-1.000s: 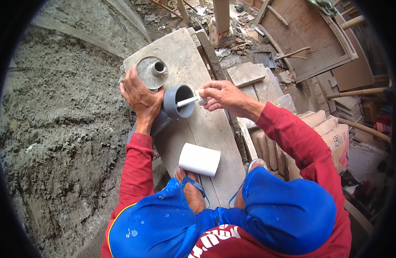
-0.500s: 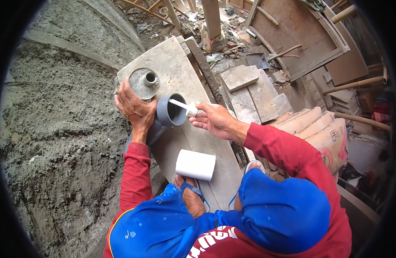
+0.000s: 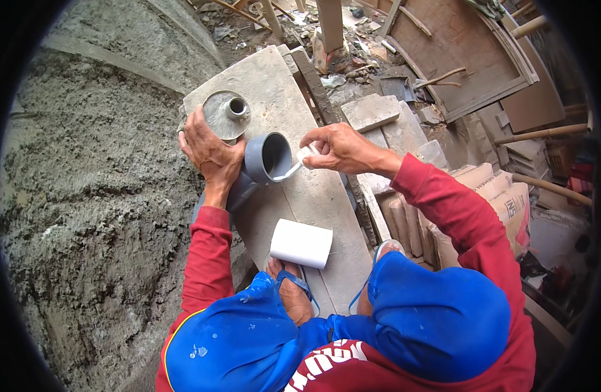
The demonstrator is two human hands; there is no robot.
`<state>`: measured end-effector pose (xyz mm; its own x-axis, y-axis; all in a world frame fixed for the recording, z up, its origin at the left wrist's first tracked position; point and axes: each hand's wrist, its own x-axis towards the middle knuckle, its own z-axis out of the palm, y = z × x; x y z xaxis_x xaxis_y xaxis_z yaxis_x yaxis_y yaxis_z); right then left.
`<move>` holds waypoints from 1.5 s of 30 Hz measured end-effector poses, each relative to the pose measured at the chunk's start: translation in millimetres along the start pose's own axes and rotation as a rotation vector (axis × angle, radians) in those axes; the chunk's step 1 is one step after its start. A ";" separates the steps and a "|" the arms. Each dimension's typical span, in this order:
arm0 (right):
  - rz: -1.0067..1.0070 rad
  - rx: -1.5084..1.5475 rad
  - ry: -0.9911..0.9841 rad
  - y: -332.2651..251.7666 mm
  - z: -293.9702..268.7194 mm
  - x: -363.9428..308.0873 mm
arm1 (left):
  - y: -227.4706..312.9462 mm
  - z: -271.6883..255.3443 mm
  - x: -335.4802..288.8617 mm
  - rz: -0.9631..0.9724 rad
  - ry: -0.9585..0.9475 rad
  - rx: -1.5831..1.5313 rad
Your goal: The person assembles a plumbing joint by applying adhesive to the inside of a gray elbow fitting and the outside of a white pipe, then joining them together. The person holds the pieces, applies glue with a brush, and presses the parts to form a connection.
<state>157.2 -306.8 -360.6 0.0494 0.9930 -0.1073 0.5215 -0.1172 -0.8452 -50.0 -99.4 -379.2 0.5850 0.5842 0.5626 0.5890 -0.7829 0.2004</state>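
Note:
My left hand (image 3: 210, 152) grips a grey plastic pipe elbow (image 3: 261, 163) with its open socket facing up and to the right. My right hand (image 3: 339, 147) pinches a small white stick (image 3: 292, 168) whose tip rests on the socket's lower rim. A round open glue tin (image 3: 226, 115) stands on the concrete slab (image 3: 274, 85) just beyond my left hand. A short white pipe piece (image 3: 301, 244) lies on the slab near my sandalled foot (image 3: 292, 294).
A rough wet cement wall (image 3: 85, 215) fills the left side. Bricks, rubble and stone blocks (image 3: 372, 111) lie to the right of the slab, with cement sacks (image 3: 503, 196) and wooden formwork (image 3: 463, 52) beyond. My knees in blue trousers (image 3: 437, 320) fill the bottom.
My right hand has drawn the white stick from the socket's upper edge down to its lower rim. The left hand has kept the elbow gripped beside the tin.

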 end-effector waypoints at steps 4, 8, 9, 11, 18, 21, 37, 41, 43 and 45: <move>-0.180 -0.295 0.156 -8.0 -3.3 9.5 | 2.0 -0.5 -0.1 -0.009 0.016 -0.017; -0.280 -0.398 0.248 -18.0 -3.2 8.5 | 2.9 -1.9 0.0 -0.013 0.010 -0.021; -0.338 -0.385 0.275 -20.3 -1.8 6.7 | 2.7 -2.0 0.4 -0.014 0.010 -0.021; -0.474 -0.437 0.353 -23.6 4.0 8.4 | 2.4 -2.3 0.1 -0.011 0.013 -0.021; -0.405 -0.436 0.192 -17.4 9.0 2.3 | 0.9 -0.8 -0.9 -0.028 -0.019 -0.020; -0.362 -0.224 0.285 -13.9 7.0 4.2 | 0.2 -0.1 -1.0 -0.027 -0.018 -0.023; 0.483 1.123 0.094 0.3 22.9 -3.2 | 0.0 0.0 0.0 -0.019 -0.015 -0.008; 0.550 1.331 0.289 4.1 40.7 -8.0 | 0.7 0.4 -0.8 -0.020 -0.014 -0.003; 0.602 1.371 0.362 3.6 48.1 -10.4 | 0.6 0.5 -0.9 -0.021 -0.013 0.000; 0.658 1.393 0.403 -0.8 54.9 -13.4 | 0.3 0.5 -1.0 -0.016 -0.010 -0.006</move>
<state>109.3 -320.8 -387.2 0.2717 0.6782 -0.6828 -0.8222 -0.2052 -0.5309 -50.1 -100.1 -380.1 0.5807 0.5989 0.5514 0.5950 -0.7745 0.2146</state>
